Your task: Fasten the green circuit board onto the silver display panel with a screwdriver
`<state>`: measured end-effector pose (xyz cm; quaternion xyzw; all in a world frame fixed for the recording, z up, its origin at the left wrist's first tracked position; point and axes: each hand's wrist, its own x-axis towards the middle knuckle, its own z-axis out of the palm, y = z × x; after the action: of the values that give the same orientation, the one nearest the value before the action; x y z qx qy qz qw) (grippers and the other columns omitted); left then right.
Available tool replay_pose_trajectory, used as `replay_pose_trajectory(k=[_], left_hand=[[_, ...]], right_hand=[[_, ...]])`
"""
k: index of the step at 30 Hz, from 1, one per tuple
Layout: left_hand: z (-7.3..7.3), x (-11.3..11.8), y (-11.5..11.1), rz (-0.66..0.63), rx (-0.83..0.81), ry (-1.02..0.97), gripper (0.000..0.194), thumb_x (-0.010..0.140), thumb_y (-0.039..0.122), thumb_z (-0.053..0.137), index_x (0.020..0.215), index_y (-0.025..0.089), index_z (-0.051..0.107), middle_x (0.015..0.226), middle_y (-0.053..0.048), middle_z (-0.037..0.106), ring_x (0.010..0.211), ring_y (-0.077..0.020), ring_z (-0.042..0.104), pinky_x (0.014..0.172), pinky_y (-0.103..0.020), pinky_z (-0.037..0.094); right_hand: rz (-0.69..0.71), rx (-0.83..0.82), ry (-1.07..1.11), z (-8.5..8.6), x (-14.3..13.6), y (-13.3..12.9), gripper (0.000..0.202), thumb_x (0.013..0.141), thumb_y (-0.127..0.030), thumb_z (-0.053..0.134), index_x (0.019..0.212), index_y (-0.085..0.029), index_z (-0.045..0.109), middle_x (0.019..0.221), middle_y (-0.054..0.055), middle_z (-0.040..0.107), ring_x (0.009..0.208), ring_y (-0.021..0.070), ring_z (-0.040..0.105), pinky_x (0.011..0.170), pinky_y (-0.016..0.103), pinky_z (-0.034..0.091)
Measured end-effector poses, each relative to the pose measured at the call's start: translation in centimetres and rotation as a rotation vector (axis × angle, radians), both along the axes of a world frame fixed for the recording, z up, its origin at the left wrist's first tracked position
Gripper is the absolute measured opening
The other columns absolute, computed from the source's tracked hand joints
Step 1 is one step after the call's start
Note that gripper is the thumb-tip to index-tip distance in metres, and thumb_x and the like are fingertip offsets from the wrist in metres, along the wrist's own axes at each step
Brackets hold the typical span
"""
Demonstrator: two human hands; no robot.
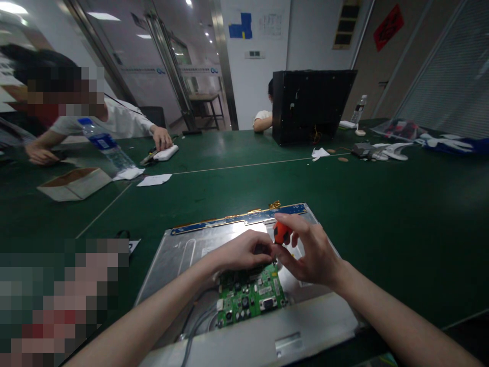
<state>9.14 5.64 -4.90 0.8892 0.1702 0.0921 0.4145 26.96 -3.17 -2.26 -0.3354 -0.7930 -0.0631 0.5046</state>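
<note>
My right hand point(311, 250) is closed around the orange and black handle of a screwdriver point(281, 233), held upright over the back of a metal display panel point(183, 270). Just left of it, my left hand point(244, 250) has its fingers curled together near the foot of the handle; what they pinch, if anything, is hidden. Beneath both hands lies a green circuit board point(250, 298) with connectors and chips, its upper edge partly covered by my left hand. A narrow blue circuit strip point(237, 221) runs along the panel's far edge. Grey cables point(194, 326) curve beside the green board.
The panel rests on a green table point(401, 229). Across it are a tall black box point(311, 107), a water bottle point(107, 145), a paper box point(76, 184), and white gloves point(393, 151). One person point(114, 120) works at left; another point(263, 121) is partly behind the black box.
</note>
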Motion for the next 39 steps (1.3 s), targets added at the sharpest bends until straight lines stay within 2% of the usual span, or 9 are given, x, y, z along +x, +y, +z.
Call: replay_pose_trajectory(k=[4,12,17,21,25,29,39], left_hand=[[0.0,0.02,-0.07,0.016,0.008,0.034,0.003,0.079,0.014,0.062,0.081,0.015,0.061,0.08,0.0,0.061,0.075,-0.0165,0.056,0.069,-0.024,0.043],[0.31,0.12,-0.22,0.013,-0.039,0.023,0.006,0.078,0.01,0.061,0.079,0.016,0.062,0.072,0.002,0.06,0.066,-0.0131,0.053,0.063,-0.022,0.041],[0.29,0.13,-0.07,-0.009,-0.028,-0.001,0.005,0.077,0.01,0.061,0.077,0.015,0.061,0.073,0.002,0.059,0.069,-0.0139,0.054,0.064,-0.022,0.041],[0.13,0.08,0.04,0.006,-0.007,0.017,0.006,0.076,0.011,0.062,0.08,0.016,0.061,0.075,0.002,0.059,0.071,-0.0148,0.054,0.065,-0.022,0.042],[0.0,0.05,0.01,0.012,0.011,0.041,0.004,0.079,0.013,0.062,0.081,0.016,0.063,0.076,0.001,0.061,0.072,-0.0157,0.055,0.067,-0.023,0.043],[-0.05,0.04,-0.06,0.023,0.005,0.035,0.002,0.08,0.015,0.063,0.082,0.016,0.063,0.079,0.0,0.063,0.074,-0.0163,0.056,0.069,-0.024,0.044],[0.26,0.02,-0.1,-0.008,-0.02,-0.024,0.005,0.078,0.011,0.061,0.08,0.016,0.06,0.075,0.002,0.059,0.071,-0.0146,0.055,0.066,-0.022,0.042]], right_hand=[[0.006,-0.005,-0.002,0.15,0.03,-0.16,0.051,0.085,-0.013,0.05,0.134,-0.016,0.036,0.097,0.007,0.064,0.061,0.0124,0.055,0.048,0.025,0.047],[0.015,0.045,0.013,0.13,-0.09,0.11,0.046,0.088,-0.017,0.053,0.13,-0.021,0.036,0.081,0.001,0.058,0.06,0.0136,0.053,0.048,0.025,0.044],[0.043,0.03,0.024,-0.1,-0.09,0.23,0.041,0.09,-0.019,0.054,0.128,-0.021,0.039,0.078,0.0,0.055,0.063,0.0143,0.054,0.05,0.024,0.044],[0.011,0.022,0.001,-0.08,-0.08,0.11,0.044,0.09,-0.022,0.052,0.132,-0.021,0.037,0.081,0.001,0.059,0.062,0.0145,0.055,0.05,0.025,0.046],[-0.002,0.009,-0.014,0.19,-0.02,-0.15,0.051,0.087,-0.016,0.049,0.136,-0.016,0.034,0.091,0.006,0.064,0.06,0.0136,0.056,0.048,0.026,0.047],[-0.019,0.007,-0.017,0.26,-0.02,-0.29,0.051,0.086,-0.014,0.049,0.136,-0.015,0.035,0.094,0.007,0.065,0.059,0.0132,0.057,0.05,0.027,0.049],[0.058,0.037,0.035,-0.2,-0.06,0.28,0.043,0.09,-0.019,0.055,0.13,-0.021,0.038,0.078,0.0,0.054,0.063,0.0141,0.053,0.049,0.025,0.044]])
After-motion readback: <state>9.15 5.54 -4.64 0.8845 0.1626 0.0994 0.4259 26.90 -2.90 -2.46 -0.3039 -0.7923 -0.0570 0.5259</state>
